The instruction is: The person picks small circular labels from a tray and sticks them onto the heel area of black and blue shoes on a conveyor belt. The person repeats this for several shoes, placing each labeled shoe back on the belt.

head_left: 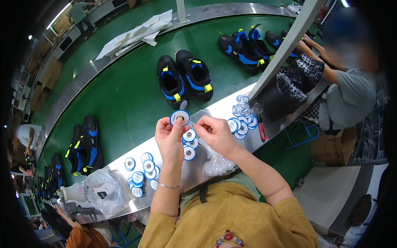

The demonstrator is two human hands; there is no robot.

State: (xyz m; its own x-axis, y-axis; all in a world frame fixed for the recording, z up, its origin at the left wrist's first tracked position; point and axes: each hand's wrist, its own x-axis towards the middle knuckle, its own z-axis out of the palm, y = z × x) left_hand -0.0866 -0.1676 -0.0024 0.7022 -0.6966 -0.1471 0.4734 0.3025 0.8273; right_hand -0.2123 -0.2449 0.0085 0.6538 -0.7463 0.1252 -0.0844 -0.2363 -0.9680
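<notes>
My left hand (168, 138) pinches a round white tag with a blue rim (175, 117) between thumb and fingers. Close beside it, my right hand (217, 133) has its fingertips pressed together on a thin clear strand (190, 122) at the tag's edge. Just beyond the hands stands a pair of black and blue shoes (194, 78) with yellow tabs. Several round tags (189, 153) lie on the metal ledge under my hands. A clear plastic bag of small clear pieces (219, 163) rests below my right wrist.
More tags lie in piles at left (138, 178) and right (242, 126), near a red-handled tool (261, 129). A plastic bag (105, 192) sits at the left. Other shoes (244, 51) stand on the green belt (124, 103). A slanted post (285, 45) and a co-worker (351, 95) are at right.
</notes>
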